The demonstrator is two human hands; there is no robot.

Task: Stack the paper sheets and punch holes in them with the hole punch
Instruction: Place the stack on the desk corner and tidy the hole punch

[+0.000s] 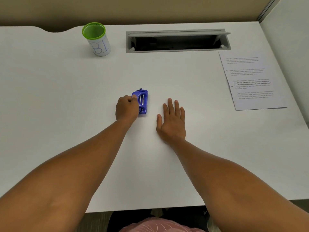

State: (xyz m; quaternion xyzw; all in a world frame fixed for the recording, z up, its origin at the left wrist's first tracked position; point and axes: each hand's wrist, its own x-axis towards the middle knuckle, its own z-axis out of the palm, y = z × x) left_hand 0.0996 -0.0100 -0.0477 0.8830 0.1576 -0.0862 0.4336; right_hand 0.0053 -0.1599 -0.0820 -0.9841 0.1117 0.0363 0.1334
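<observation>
A small blue hole punch [143,100] lies on the white desk [66,91] near the middle. My left hand [126,108] is curled over its left side, fingers closed on it. To its right, my right hand [172,120] rests flat on the desk with fingers spread, holding nothing. Printed paper sheets [250,81] lie at the far right of the desk, well away from both hands; how many are in the pile I cannot tell.
A white cup with a green rim [97,41] stands at the back left. An open grey cable slot [177,41] is set into the desk at the back. A partition wall [291,39] bounds the right side.
</observation>
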